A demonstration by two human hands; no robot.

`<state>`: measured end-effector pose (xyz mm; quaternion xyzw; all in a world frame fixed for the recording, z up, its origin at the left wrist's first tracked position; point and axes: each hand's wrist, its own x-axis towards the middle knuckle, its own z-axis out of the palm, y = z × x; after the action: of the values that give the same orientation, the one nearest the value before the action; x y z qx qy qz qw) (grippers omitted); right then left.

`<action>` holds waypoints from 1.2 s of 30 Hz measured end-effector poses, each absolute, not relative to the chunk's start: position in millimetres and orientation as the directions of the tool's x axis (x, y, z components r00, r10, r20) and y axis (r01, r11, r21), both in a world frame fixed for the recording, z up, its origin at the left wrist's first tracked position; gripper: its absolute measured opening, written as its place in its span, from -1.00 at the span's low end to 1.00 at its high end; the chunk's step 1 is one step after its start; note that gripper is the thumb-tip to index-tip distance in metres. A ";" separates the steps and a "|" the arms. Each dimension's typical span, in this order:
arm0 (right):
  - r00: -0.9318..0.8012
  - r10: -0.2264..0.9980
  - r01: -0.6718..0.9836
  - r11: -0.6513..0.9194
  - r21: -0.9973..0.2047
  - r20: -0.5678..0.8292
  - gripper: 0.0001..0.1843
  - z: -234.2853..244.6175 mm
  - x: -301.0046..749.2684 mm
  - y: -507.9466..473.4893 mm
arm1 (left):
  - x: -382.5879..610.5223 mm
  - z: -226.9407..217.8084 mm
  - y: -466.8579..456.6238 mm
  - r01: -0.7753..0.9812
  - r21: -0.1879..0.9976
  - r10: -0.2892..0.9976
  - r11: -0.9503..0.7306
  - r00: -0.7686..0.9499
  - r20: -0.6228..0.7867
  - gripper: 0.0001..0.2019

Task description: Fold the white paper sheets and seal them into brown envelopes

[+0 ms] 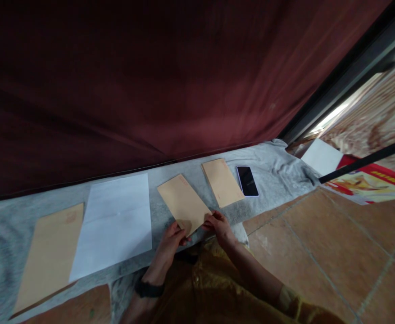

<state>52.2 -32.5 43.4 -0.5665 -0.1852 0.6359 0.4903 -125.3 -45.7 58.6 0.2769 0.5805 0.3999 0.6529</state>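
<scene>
A brown envelope (183, 202) lies at an angle on the grey cloth (1, 225). My left hand (170, 240) pinches its near corner, thumb on top. My right hand (219, 225) grips the near right edge of the same envelope with curled fingers. A black wristband sits on my left wrist. A white sheet of paper (114, 222) lies just left of the envelope. Farther left is a stack of brown envelopes (50, 256). To the right lies another pile of brown envelopes (221, 181), with a dark phone (247, 181) beside it.
A dark red curtain (150, 76) hangs behind the cloth. Brown floor tiles (335, 243) spread to the right. A white sheet (321, 156), a red printed poster (369, 180) and a black rod (366, 160) lie at the far right. My yellow garment fills the bottom centre.
</scene>
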 end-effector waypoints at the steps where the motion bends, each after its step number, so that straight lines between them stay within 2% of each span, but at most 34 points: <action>1: 0.121 0.835 -0.393 -0.457 -0.798 -0.538 -0.57 43.9 53.4 -32.5 | -125.9 58.4 -46.2 -0.191 0.821 0.836 0.539 0.001 -0.549 -0.61; 7: 0.124 0.864 -0.294 -0.437 -0.850 -0.487 -0.55 46.3 55.2 -31.1 | -126.3 59.8 -49.3 -0.154 0.825 0.827 0.544 -0.063 -0.558 -0.51; 18: 0.172 0.923 -0.195 -0.310 -0.930 -0.344 -0.70 48.5 76.1 -28.6 | -108.3 67.6 -38.1 -0.143 0.865 0.870 0.481 -0.043 -0.491 -0.42; 21: 0.163 0.923 -0.195 -0.315 -0.929 -0.348 -0.68 46.0 76.5 -30.5 | -108.7 60.5 -39.1 -0.127 0.872 0.871 0.473 -0.079 -0.484 -0.37; 30: 0.162 0.883 -0.221 -0.402 -0.888 -0.440 -0.45 33.0 57.5 -32.2 | -132.3 49.0 -36.6 0.002 0.894 0.881 0.449 -0.166 -0.442 -0.36; 36: 0.176 0.870 -0.203 -0.427 -0.881 -0.461 -0.43 32.2 59.6 -29.5 | -127.5 52.6 -34.2 0.187 0.868 0.885 0.460 -0.182 -0.429 -0.43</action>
<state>59.6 -29.5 32.2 -0.6126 -0.2722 0.5814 0.4611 -127.5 -34.2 52.6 0.3895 0.6875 0.3442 0.5070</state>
